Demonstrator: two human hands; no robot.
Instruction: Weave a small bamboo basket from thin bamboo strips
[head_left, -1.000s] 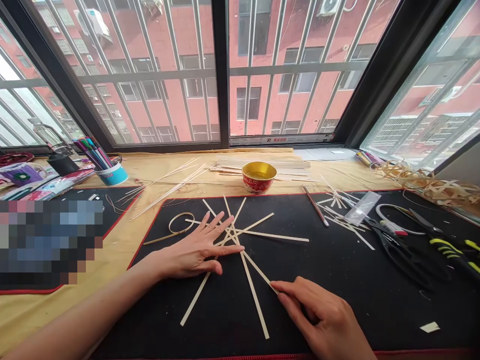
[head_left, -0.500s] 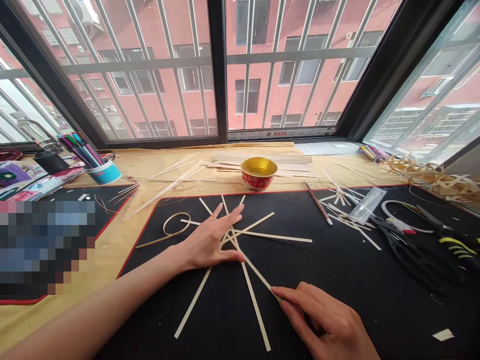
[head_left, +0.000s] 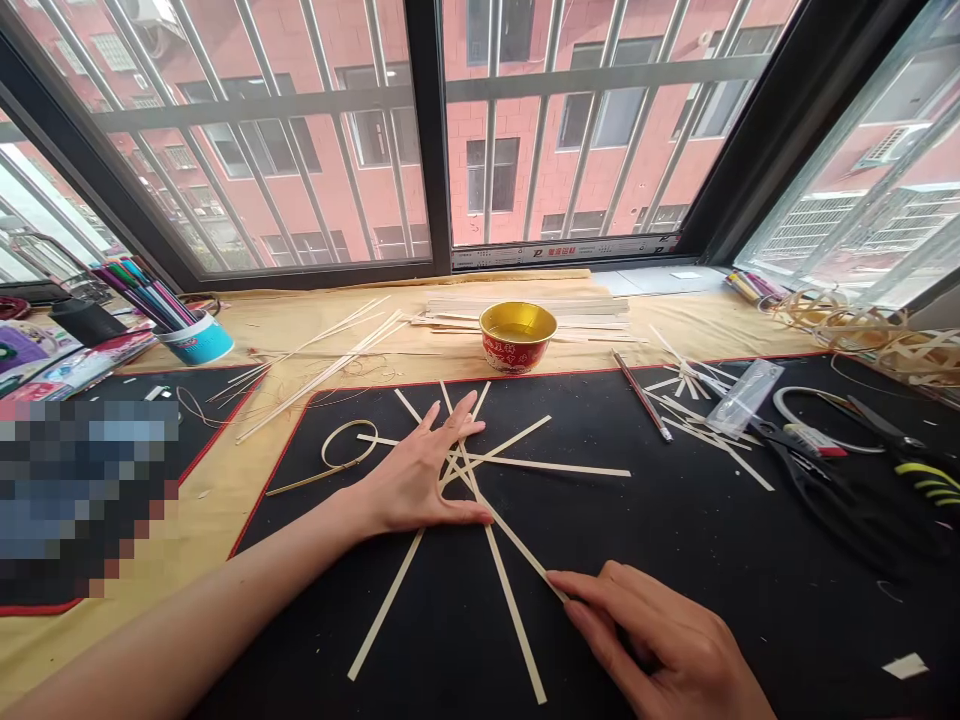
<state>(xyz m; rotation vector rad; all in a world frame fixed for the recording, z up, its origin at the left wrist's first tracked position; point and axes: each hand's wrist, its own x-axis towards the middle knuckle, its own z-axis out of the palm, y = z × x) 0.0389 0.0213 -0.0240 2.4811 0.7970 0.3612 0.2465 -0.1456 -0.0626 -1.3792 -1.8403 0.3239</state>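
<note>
Several pale flat bamboo strips (head_left: 564, 466) cross one another in a star on a black mat (head_left: 645, 540) with a red edge. Spread over the left side of the crossing is my left hand (head_left: 427, 465), fingers apart, thumb resting by the strip that runs toward me. My right hand (head_left: 652, 635) pinches the lower right end of one slanting strip (head_left: 521, 545) between thumb and fingers. Part of the crossing is hidden beneath my left palm. Left of that hand lies a thin strip bent into a loop (head_left: 350, 445) with a straight tail.
A red bowl (head_left: 517, 350) with a golden inside stands behind the mat, near stacked strips (head_left: 592, 318). Rightward lie a pencil (head_left: 643, 400), short strip pieces, a clear plastic packet (head_left: 746, 397), black-handled pliers (head_left: 817, 480) and curled shavings (head_left: 862, 345). A blue pen cup (head_left: 196, 340) is at left.
The view has shifted slightly. Both hands keep nearly the same places on the strips, and the star arrangement looks much the same.
</note>
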